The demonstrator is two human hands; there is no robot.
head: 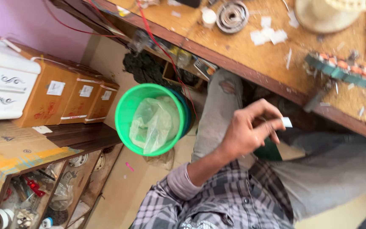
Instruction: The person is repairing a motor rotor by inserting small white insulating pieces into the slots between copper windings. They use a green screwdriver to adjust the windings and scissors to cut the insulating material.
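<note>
One hand [250,131] (white scrap [286,122] pinched); three orange boxes [81,99]

Grey plaid shirt sleeve [217,199], mauve cuff lining turned back, worn grey trousers [318,165], torn knee

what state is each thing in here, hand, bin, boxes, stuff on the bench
left hand: raised, fingertips pinching a small white piece
right hand: not in view
green bin: open, no lid, clear plastic bag crumpled inside
orange boxes: closed, standing in a row
white paper bits: scattered loose on the wooden bench
wound motor part: lying on the bench, copper coils exposed
</note>
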